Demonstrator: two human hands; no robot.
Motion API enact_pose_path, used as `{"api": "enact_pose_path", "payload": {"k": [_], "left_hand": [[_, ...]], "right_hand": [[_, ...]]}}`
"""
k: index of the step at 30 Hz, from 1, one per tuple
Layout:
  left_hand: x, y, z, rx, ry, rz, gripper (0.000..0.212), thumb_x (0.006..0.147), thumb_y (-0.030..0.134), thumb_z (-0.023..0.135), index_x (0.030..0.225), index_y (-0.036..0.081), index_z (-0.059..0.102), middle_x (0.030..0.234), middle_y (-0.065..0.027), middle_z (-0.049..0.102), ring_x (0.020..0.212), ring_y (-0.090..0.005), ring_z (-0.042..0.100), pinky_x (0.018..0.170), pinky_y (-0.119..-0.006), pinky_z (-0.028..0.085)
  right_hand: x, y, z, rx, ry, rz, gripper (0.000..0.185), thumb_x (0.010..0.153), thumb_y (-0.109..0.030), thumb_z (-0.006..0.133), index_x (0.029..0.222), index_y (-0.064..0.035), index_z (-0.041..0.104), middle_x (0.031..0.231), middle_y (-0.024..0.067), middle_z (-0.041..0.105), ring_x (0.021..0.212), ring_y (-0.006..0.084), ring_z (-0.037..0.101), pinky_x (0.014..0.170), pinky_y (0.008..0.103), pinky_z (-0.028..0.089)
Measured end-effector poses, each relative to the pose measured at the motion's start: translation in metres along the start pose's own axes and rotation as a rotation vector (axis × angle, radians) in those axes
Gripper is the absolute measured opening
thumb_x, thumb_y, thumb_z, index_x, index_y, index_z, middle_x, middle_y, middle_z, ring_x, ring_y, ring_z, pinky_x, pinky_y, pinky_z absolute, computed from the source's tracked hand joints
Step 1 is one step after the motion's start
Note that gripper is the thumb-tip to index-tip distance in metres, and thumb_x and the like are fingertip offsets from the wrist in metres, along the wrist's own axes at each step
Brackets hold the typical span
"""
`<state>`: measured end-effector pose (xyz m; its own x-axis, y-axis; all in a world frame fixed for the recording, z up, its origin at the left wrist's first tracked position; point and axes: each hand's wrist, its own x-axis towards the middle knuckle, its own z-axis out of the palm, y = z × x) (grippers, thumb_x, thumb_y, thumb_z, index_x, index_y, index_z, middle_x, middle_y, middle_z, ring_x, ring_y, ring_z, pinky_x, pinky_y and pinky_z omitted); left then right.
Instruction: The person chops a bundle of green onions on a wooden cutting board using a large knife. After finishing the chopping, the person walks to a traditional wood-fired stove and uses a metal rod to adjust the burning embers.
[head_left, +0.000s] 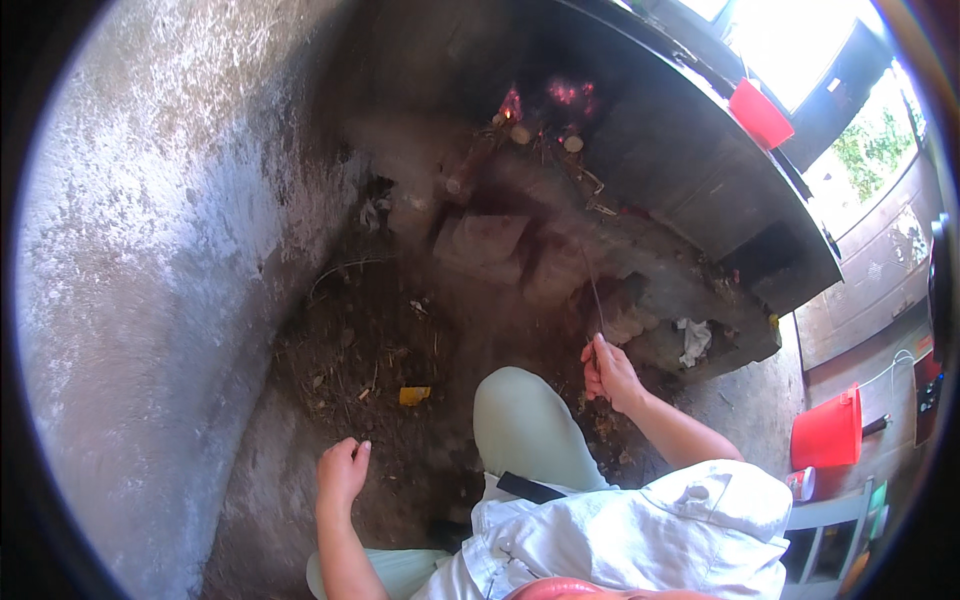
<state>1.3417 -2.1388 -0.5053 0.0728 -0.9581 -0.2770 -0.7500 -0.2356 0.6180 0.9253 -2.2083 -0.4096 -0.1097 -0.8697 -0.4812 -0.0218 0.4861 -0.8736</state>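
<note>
In the head view my right hand (616, 379) grips the near end of a thin metal rod (592, 281). Its far end points at the hearth opening and blurs against the dark ground. Deeper inside, flames (511, 105) and glowing embers (571, 93) burn behind the cut ends of firewood logs (520, 134). A pale block (480, 238) lies in front of the fire. My left hand (343, 469) hangs above the dirt floor at the lower left, fingers curled; nothing shows in it, and its palm is hidden.
A rough plastered wall (165, 247) rises at the left. Above the fire curves the dark stove edge (780, 172), bearing a red container (760, 114). Litter, a yellow scrap (414, 395) and crumpled white paper (694, 341), lies low down. A red bucket (826, 429) and chair (825, 517) stand right.
</note>
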Motion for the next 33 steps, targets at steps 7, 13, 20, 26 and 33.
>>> {"api": "enact_pose_path", "payload": {"k": [7,13,20,26,33], "left_hand": [[-0.013,0.021,-0.001,0.072,-0.025,0.009,0.032,0.085,0.033,0.056,0.076,0.002,0.058,0.079,-0.0187,0.062,0.079,-0.0397,0.058,0.067,-0.046,0.046],[-0.027,0.041,0.003,0.200,-0.010,-0.036,0.031,0.084,0.034,0.056,0.077,0.004,0.060,0.081,-0.0174,0.063,0.080,-0.0380,0.059,0.068,-0.046,0.046],[-0.057,0.064,0.012,0.283,0.060,-0.046,0.029,0.084,0.032,0.056,0.080,0.005,0.062,0.085,-0.0155,0.064,0.083,-0.0359,0.060,0.071,-0.046,0.047],[-0.085,0.098,0.009,0.347,0.146,0.025,0.027,0.083,0.031,0.057,0.077,0.005,0.060,0.085,-0.0136,0.063,0.081,-0.0349,0.060,0.070,-0.045,0.047],[-0.118,0.161,-0.037,0.481,0.216,0.096,0.024,0.082,0.027,0.059,0.075,0.005,0.059,0.079,-0.0127,0.061,0.078,-0.0333,0.060,0.066,-0.045,0.047]], "right_hand": [[0.000,-0.014,-0.024,0.083,-0.013,-0.047,0.045,0.095,-0.050,0.032,0.098,-0.0069,0.045,0.055,0.0049,0.046,0.041,0.0162,0.047,0.041,0.0305,0.044],[0.062,-0.025,-0.050,0.147,-0.038,-0.103,0.041,0.095,-0.050,0.033,0.098,-0.0102,0.043,0.057,0.0038,0.047,0.041,0.0144,0.044,0.040,0.0303,0.042],[0.120,-0.032,-0.056,0.267,-0.071,-0.195,0.040,0.095,-0.049,0.034,0.096,-0.0104,0.045,0.058,0.0028,0.045,0.041,0.0129,0.041,0.041,0.0314,0.041],[0.124,-0.021,-0.065,0.353,-0.119,-0.200,0.040,0.095,-0.048,0.034,0.095,-0.0096,0.045,0.057,0.0031,0.046,0.040,0.0128,0.041,0.040,0.0302,0.041],[0.117,-0.016,-0.077,0.329,-0.190,-0.236,0.039,0.097,-0.045,0.032,0.094,-0.0087,0.046,0.057,0.0036,0.047,0.040,0.0130,0.042,0.039,0.0304,0.040]]}}
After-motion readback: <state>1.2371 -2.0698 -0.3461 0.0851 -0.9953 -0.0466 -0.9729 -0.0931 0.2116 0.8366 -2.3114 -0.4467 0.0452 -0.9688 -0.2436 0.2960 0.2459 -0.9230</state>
